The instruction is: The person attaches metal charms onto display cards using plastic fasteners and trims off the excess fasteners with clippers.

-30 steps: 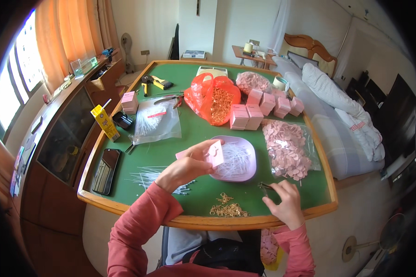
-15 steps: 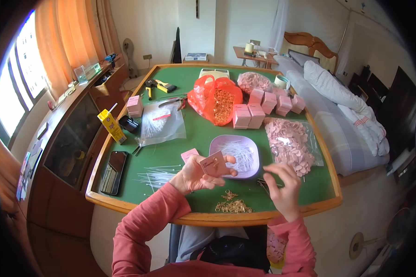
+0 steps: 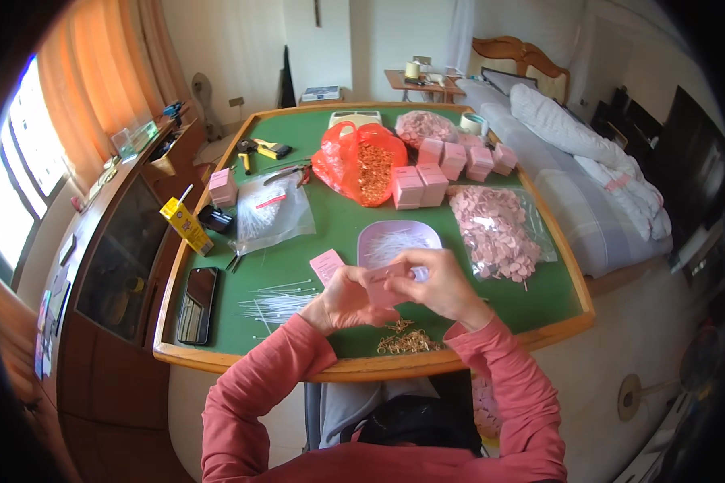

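- Above the tabletop (image 3: 532, 310), the left hand (image 3: 346, 301) and right hand (image 3: 445, 283) both grasp a pink card (image 3: 381, 292).
- Near the tabletop's close edge: gold clasps (image 3: 409, 343).
- Just beyond the hands: purple tray (image 3: 399, 224).
- Farther left: white strands (image 3: 275, 306).

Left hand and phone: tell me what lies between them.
The head view shows a loose spread of white strands on the green table between the left hand and the phone.
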Tool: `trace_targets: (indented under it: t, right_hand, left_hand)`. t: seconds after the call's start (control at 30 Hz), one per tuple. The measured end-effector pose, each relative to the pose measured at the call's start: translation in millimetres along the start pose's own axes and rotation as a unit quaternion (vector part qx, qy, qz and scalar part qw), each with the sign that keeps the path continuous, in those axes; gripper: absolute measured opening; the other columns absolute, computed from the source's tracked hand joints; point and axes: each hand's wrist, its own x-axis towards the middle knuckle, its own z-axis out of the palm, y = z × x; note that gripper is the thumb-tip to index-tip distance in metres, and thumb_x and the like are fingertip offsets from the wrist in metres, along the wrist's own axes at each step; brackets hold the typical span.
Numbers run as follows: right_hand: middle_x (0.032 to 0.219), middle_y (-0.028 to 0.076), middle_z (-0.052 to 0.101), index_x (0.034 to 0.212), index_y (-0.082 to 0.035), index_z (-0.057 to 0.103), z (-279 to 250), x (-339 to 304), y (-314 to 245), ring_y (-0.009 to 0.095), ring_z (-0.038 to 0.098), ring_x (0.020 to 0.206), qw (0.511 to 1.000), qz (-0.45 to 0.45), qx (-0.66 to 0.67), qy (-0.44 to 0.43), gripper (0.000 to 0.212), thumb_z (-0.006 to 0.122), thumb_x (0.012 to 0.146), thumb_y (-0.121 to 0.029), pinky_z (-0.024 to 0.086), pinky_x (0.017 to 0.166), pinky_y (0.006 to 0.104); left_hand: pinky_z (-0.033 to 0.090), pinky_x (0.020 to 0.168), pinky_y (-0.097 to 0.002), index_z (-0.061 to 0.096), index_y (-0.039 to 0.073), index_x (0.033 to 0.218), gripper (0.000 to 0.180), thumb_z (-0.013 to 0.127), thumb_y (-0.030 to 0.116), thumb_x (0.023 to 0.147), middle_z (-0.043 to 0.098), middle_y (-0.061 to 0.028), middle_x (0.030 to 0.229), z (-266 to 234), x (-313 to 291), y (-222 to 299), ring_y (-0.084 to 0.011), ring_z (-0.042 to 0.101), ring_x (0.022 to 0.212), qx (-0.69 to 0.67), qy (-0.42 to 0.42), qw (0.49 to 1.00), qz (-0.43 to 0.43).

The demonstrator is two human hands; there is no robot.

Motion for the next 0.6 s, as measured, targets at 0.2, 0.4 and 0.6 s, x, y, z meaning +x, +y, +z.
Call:
trace_targets:
  t: [0.2, 0.4, 0.6]
  right_hand:
    - [0.081, 0.004, 0.062, 0.094, 0.0, 0.058, -88.3, -103.5, -70.5, 0.009, 0.06, 0.078, 0.983, 0.078, -0.024, 0.166, 0.02, 0.064, 0.075, 0.0, 0.049, 0.068, 0.0225]
    - [0.084, 0.005, 0.062, 0.1, 0.0, 0.055, -83.3, -264.4, 36.7, 0.009, 0.059, 0.073, 0.898, 0.396, 0.073, 0.177, 0.022, 0.059, 0.079, 0.001, 0.047, 0.065, 0.0223]
    - [0.08, 0.011, 0.062, 0.103, -0.001, 0.056, -24.9, -400.1, 174.5, 0.02, 0.061, 0.069, 0.661, 0.624, 0.091, 0.407, 0.026, 0.053, 0.087, -0.022, 0.05, 0.058, 0.0328]
  left_hand:
    - [0.041, 0.041, -0.0223, 0.043, 0.005, 0.119, 0.054, 0.05, 0.034, 0.074, 0.049, -0.0191, 0.115, 24.5, -18.0, 12.7, -0.0214, 0.054, 0.061, 0.324, 0.09, 0.93, 0.15]
    - [0.033, 0.033, -0.0226, 0.044, 0.004, 0.112, 0.035, 0.044, 0.026, 0.084, 0.052, -0.0136, 0.104, 24.8, -16.4, 21.1, -0.0154, 0.042, 0.046, 0.326, 0.085, 0.914, 0.228]
    - [0.031, 0.033, -0.0213, 0.042, 0.005, 0.11, 0.033, 0.045, 0.024, 0.084, 0.051, -0.0126, 0.105, 16.2, -19.6, 20.2, -0.0132, 0.039, 0.046, 0.369, 0.126, 0.896, 0.212]
